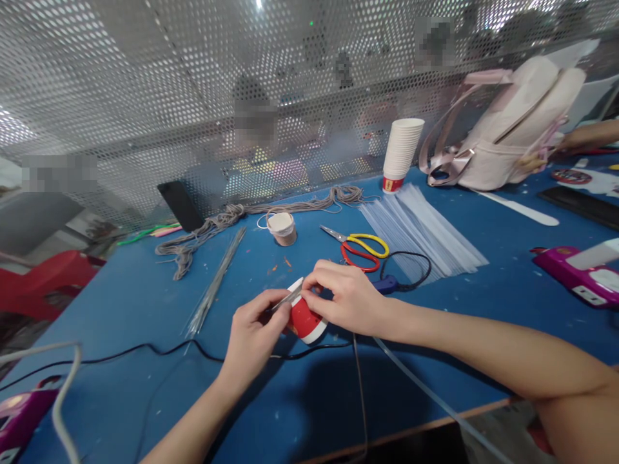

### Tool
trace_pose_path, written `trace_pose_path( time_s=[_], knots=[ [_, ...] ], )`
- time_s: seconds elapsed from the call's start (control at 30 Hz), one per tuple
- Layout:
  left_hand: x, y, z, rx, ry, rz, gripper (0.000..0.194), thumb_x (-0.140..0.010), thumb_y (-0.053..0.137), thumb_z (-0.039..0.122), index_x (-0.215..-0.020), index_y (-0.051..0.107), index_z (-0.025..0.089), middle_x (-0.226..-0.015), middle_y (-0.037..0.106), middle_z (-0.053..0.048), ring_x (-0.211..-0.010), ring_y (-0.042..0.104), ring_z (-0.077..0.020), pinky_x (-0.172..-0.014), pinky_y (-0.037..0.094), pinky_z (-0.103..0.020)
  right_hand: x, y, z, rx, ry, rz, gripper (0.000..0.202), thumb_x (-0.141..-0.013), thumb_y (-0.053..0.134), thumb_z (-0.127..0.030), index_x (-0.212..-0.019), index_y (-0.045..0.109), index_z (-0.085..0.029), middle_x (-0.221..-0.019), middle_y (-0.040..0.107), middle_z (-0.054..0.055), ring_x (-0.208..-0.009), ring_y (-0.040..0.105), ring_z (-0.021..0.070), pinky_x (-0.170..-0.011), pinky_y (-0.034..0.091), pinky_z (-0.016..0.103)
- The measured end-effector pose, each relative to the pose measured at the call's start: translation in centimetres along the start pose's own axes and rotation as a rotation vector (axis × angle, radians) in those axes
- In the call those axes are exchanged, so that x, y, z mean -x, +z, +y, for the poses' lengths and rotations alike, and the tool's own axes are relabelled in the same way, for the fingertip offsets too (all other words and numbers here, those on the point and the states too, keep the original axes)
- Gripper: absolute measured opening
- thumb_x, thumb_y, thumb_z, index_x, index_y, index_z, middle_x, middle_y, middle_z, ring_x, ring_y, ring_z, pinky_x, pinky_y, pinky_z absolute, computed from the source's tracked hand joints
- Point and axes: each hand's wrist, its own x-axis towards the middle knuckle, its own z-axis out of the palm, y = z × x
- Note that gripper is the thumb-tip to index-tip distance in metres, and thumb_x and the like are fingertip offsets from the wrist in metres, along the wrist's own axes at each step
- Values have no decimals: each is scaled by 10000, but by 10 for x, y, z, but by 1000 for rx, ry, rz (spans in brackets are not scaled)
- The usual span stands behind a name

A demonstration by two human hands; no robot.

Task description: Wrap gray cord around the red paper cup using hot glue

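A red and white paper cup [307,320] lies tilted between my hands above the blue table. My left hand [258,328] is closed on the cup's left side, thumb and fingers at a thin grey strip [293,295] along its white edge. My right hand [341,293] pinches at the same strip from the right, its fingertips against the cup. A grey cord and a clear plastic strip [425,388] trail down below my right hand. Just behind that hand are scissors [360,251] with red and yellow handles and a blue-handled tool [385,284].
Behind stand a small wrapped cup [282,229], grey cord [300,205], a phone [181,205] and a stack of paper cups [402,154]. Clear strips [425,232] lie at right, near a backpack [512,129] and purple power strip [575,274]. Wires [217,283] lie left; a black cable crosses the table.
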Motion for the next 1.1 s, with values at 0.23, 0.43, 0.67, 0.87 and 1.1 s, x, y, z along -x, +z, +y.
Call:
trace_pose_path(
  time_s=[0.23, 0.43, 0.67, 0.87, 1.1],
  knots=[
    [1, -1, -2, -14, 4, 2, 150, -753, 577, 264, -750, 693, 168, -588, 645, 23, -464, 555, -106, -475, 454, -205, 0, 0, 0, -32, 56, -7, 60, -797, 607, -110, -766, 635, -153, -723, 582, -1, -655, 529, 106, -607, 386, 217],
    [0, -2, -2, -18, 9, -7, 159, -756, 575, 267, -754, 698, 166, -587, 648, 21, -459, 552, -107, -476, 450, -208, -2, 0, -1, -79, 111, -17, 89, -794, 597, -99, -748, 630, -167, -723, 584, -8, -649, 523, 102, -603, 391, 214],
    [0, -1, -1, -34, 7, 5, 153, -750, 572, 268, -737, 687, 168, -568, 639, 22, -453, 544, -108, -467, 443, -208, -3, 0, 1, -125, 168, -30, 91, -765, 617, -87, -724, 628, -167, -713, 588, -16, -659, 533, 102, -614, 403, 221],
    [1, -2, -3, -31, 25, -11, 163, -757, 559, 267, -739, 686, 168, -593, 649, 11, -467, 544, -107, -470, 452, -204, -7, -1, 2, -278, 286, -65, 87, -746, 622, -92, -697, 625, -164, -717, 600, -16, -647, 535, 97, -617, 420, 223],
    [1, -2, -5, -8, 60, -17, 146, -766, 563, 253, -745, 683, 172, -651, 661, 4, -483, 545, -104, -477, 456, -206, -14, -4, 3, -542, 515, -158, 72, -731, 640, -142, -700, 577, -161, -588, 504, -60, -552, 455, 81, -529, 378, 209]
  ],
)
